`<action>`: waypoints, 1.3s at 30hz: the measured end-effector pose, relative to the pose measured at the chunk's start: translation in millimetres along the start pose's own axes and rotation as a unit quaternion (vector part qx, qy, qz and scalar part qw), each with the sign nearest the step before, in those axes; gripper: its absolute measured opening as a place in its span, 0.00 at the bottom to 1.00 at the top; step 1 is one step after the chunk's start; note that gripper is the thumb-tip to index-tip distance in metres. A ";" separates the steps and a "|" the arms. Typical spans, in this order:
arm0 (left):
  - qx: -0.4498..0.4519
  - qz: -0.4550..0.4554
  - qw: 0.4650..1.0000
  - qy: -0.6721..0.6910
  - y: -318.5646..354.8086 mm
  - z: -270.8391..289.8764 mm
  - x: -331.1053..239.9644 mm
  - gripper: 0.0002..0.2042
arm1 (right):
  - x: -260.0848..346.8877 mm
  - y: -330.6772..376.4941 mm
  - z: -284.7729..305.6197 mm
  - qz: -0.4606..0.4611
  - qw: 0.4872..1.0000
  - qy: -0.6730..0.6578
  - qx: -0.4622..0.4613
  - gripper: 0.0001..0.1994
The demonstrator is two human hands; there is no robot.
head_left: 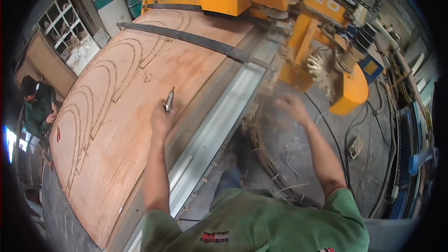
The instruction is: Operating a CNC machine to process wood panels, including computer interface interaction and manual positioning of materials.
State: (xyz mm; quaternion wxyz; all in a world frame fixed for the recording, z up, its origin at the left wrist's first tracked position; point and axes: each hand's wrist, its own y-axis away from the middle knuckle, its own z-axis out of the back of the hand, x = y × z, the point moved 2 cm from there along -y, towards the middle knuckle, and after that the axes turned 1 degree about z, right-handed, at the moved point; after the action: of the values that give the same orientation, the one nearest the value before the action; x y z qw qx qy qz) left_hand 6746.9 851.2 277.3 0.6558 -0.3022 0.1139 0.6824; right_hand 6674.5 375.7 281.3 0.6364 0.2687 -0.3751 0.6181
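Note:
My left hand [161, 120] grips a small metal tool holder with a cutting bit [168, 100], held above the near edge of a large wooden panel [121, 126] that lies on the machine bed. Curved arch-shaped grooves [100, 88] are carved into the panel's left side. My right hand [291, 107] hangs in the air to the right of the bed, over the floor, fingers loosely apart and holding nothing; it looks blurred.
A metal side rail [219, 121] runs along the bed's right edge. The yellow machine gantry [261, 0] spans the far end, with a black strap [186, 37] across the panel. Cables and wood shavings [280, 168] lie on the floor. Another person [39, 105] stands at the far left.

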 end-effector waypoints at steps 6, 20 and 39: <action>-0.002 -0.001 0.990 -0.140 -155.0 -77.2 41.1 0.25 | -52.4 -197.4 56.6 -0.063 0.996 -0.027 -0.051 0.25; 0.027 0.023 0.994 -0.102 -198.8 -98.4 39.8 0.43 | -175.3 -494.4 71.4 0.187 0.947 0.103 -0.238 0.19; 0.111 -0.390 0.705 0.582 -391.3 -125.4 -410.5 0.17 | -116.1 -465.8 36.3 0.178 0.948 -0.092 -0.249 0.17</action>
State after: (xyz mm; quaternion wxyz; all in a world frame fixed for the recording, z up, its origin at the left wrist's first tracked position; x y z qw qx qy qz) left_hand 7139.5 487.5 502.9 0.6956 -0.5817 0.4199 0.0371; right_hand 7134.9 235.9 264.9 0.5256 0.0862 -0.6155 0.5809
